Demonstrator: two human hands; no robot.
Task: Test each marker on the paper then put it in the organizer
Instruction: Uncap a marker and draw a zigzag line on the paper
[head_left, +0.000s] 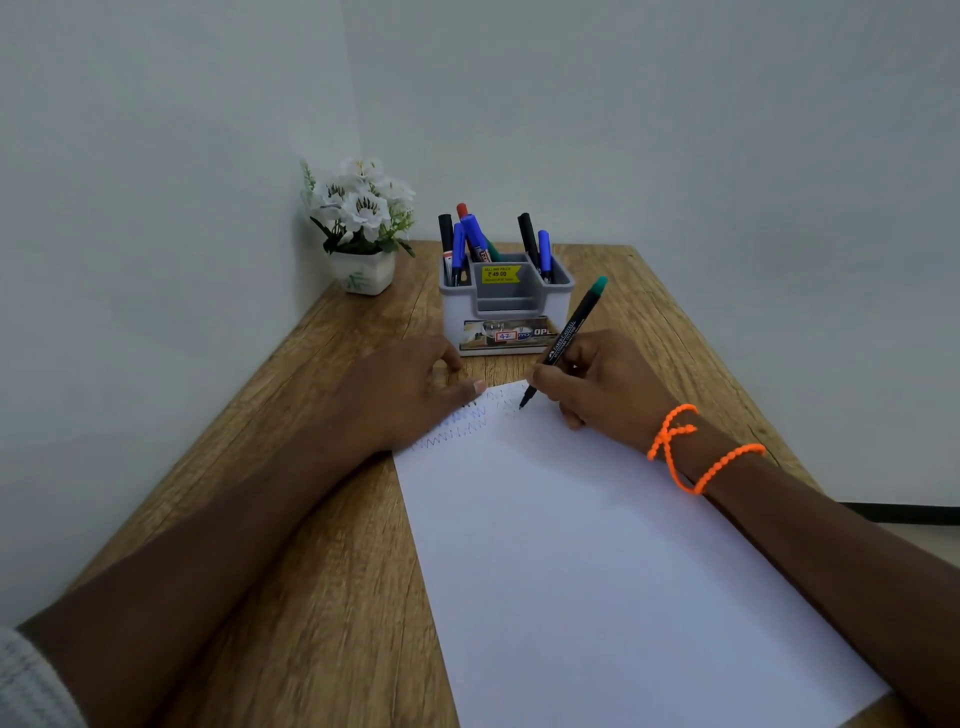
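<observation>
Gripping a marker (566, 332) tip-down on paper (597, 545), right hand (602, 389), left hand (410, 395) relaxed, flat.

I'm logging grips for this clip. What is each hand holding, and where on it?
The right hand pinches the green-capped marker low on its barrel, near the tip. The left hand holds nothing; it rests on the paper.

Lighting: dim, cool and even, with a bluish cast over the plain pale walls (727, 130). Shadows: soft and faint. Glare: none on the white paper sheet (597, 571). Distortion: wide-angle stretch, the brown wood-grain worktop (322, 597) smeared and blurred toward the lower edge. Centre: moderately sharp.
</observation>
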